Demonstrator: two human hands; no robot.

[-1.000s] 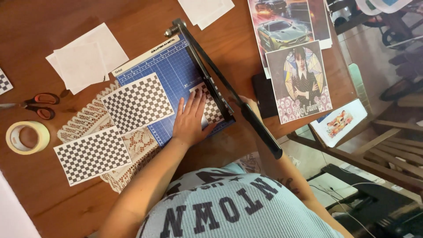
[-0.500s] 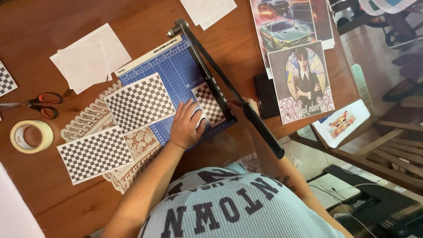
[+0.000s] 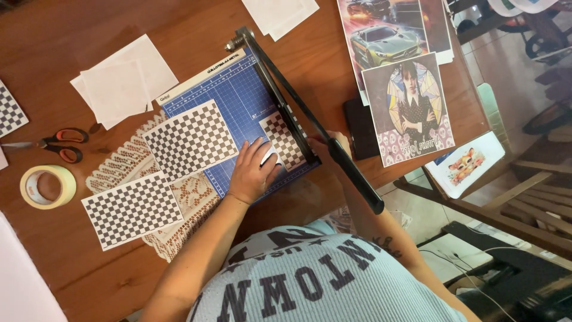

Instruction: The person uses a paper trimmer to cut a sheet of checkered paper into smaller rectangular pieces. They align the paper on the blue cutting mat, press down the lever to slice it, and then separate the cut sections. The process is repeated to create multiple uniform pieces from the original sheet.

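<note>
Checkered sheet [image 3: 285,140] on blue cutter [image 3: 238,107] under blade arm, left hand [image 3: 253,170] pressing it flat, fingers spread, right hand [image 3: 333,149] curled round black handle [image 3: 351,176], palm hidden, forearm partly behind head

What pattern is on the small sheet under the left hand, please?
A black-and-white checkerboard; the small sheet lies on the blue cutter bed under the left hand, in the head view.
</note>
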